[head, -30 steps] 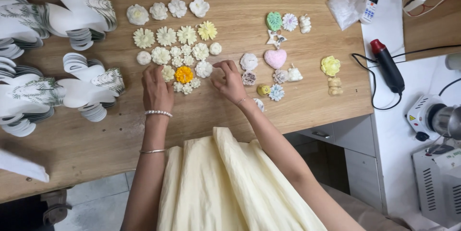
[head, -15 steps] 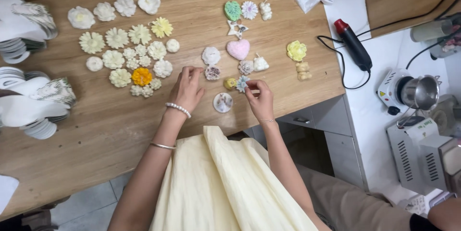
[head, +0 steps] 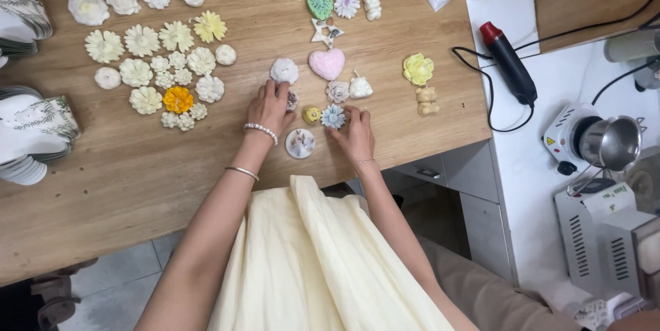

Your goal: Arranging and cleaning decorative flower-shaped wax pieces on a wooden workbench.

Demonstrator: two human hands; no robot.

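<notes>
The small pale blue flower (head: 333, 116) lies flat on the wooden table (head: 124, 180), face up, just in front of my right hand (head: 355, 136). It is round, so it has no long axis I can name, and its petals spread evenly all ways. My right fingertips (head: 342, 125) touch its near edge; the hand is loosely curled, not closed round anything. My left hand (head: 269, 106) rests palm down just left of it, fingers spread a little, the tips on a small brownish piece (head: 292, 100) that is mostly hidden. Between my hands sits a tiny yellow rose (head: 311, 115), just beside the blue flower. Nearer my body lies a round white disc (head: 300, 143). Beyond are a pink heart (head: 326, 63) and a white flower (head: 284, 70). Well to the left is an orange flower (head: 178, 99) among cream ones.
</notes>
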